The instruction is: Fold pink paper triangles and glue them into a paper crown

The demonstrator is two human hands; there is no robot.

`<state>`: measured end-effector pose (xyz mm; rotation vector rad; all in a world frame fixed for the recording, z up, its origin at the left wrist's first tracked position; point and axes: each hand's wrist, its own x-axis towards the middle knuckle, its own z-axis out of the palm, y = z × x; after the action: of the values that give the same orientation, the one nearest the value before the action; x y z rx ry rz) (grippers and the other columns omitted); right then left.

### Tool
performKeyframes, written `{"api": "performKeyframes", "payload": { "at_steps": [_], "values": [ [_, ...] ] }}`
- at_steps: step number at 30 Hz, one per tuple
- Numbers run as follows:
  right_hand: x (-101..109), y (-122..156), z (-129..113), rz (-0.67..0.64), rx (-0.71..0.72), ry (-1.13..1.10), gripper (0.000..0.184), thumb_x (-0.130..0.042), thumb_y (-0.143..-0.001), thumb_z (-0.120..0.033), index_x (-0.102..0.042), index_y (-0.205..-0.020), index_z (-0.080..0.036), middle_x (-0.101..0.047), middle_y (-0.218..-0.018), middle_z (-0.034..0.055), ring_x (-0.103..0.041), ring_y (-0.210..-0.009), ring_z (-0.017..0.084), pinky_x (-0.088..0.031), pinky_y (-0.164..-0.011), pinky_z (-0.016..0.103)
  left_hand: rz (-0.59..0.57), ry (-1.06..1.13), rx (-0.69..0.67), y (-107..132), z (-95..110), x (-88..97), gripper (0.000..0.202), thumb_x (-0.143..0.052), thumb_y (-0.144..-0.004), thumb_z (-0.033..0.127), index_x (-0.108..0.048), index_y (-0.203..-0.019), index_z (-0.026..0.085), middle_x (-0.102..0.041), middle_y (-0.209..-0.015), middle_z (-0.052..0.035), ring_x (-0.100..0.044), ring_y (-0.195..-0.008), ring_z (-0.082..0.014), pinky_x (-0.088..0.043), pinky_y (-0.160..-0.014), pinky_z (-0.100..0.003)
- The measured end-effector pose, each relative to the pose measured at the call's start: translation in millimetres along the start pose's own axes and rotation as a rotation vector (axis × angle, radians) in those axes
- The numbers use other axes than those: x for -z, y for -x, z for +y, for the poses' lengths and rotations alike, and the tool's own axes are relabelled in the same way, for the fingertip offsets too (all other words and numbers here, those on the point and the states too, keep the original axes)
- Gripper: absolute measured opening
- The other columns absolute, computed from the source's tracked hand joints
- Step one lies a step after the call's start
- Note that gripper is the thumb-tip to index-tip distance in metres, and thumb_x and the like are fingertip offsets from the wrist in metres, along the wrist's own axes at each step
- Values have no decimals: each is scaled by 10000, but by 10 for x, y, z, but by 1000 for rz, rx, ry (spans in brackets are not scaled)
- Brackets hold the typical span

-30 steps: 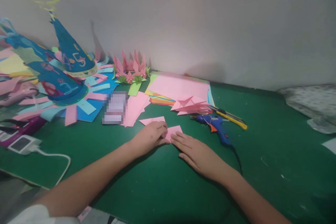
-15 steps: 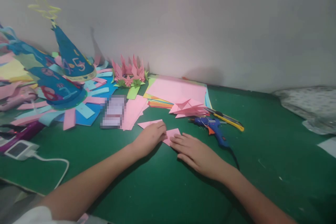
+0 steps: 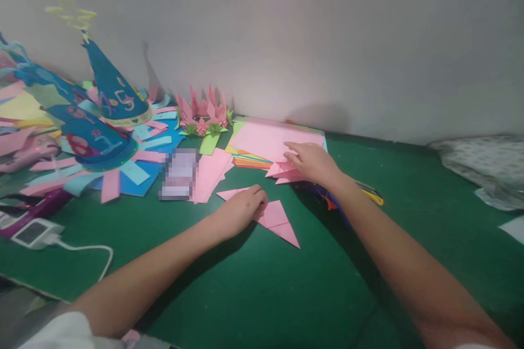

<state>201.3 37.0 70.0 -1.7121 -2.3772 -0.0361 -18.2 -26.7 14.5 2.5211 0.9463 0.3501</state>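
Head view: left hand (image 3: pixel 243 210) curled, right hand (image 3: pixel 316 163) outstretched.

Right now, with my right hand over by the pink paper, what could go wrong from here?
Your right forearm hides part of the blue glue gun; drawing back might knock it, and I can't tell whether it's hot. The yellow cutter also shows partly behind that arm, so a careless brush could shift it. Your right hand is at the pile of folded pink pieces, which might slide apart if nudged.
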Motion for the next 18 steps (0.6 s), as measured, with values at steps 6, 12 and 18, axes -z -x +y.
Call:
{"api": "performKeyframes", "payload": {
  "at_steps": [6,12,18],
  "values": [
    [-104,-46,-76,-37,52,-35,351,-466,-879,-287,-588,-1187,-173,-713,-934,59,-634,-857,195,-418,-764,281,-106,-40,22,-106,-37,13,128,-487,-798,66,-517,-901,137,-533,-890,-65,-553,-733,-158,-444,-673,-272],
    [-127,-9,-103,-62,140,-11,393,-572,-797,-280,-596,-1175,-176,-690,-1034,69,-614,-942,214,-398,-816,295,-197,-66,59,-205,-4,131,165,-544,-715,38,-575,-836,146,-601,-849,-51,-584,-775,-170,-432,-648,-241],
    [-142,51,-227,-105,193,43,342,-573,-809,-307,-619,-1134,-210,-709,-902,67,-618,-846,224,-360,-779,323,-276,-134,116,-281,76,202,134,-578,-677,68,-628,-761,159,-660,-829,-49,-615,-796,-196,-427,-610,-235]
  ]
}}
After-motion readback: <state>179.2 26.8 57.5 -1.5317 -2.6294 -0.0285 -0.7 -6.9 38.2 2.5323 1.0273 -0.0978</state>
